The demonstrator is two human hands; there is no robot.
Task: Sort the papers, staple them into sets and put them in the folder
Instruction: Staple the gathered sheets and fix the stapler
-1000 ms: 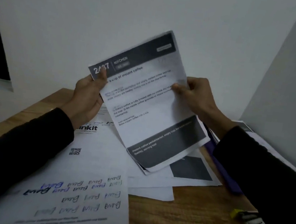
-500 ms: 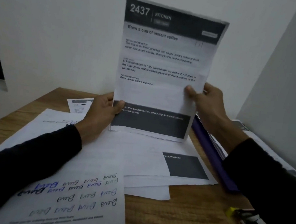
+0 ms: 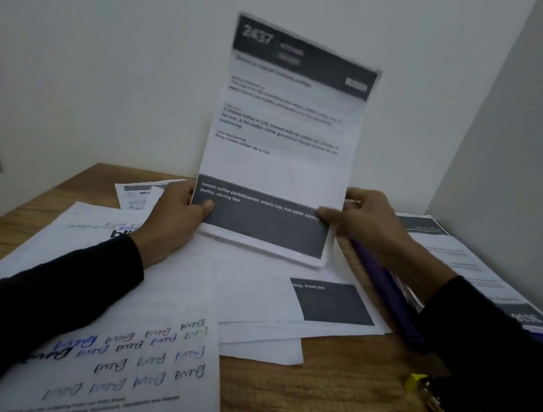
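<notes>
A thin set of printed sheets, headed "2437 Kitchen" with dark bands at top and bottom, stands upright with its bottom edge resting on the loose papers spread over the wooden table. My left hand grips its lower left corner. My right hand pinches its lower right edge. A purple folder lies open to the right, partly under my right forearm, with printed sheets on it. A black and yellow stapler lies at the front right.
A sheet of handwritten scribbles lies at the front left. A small printed slip sits at the back left. Bare table wood shows at the front. White walls close the back and right sides.
The set went from tilted in the air to upright, then came down until its bottom edge met the papers. Both hands slid down to its lower corners.
</notes>
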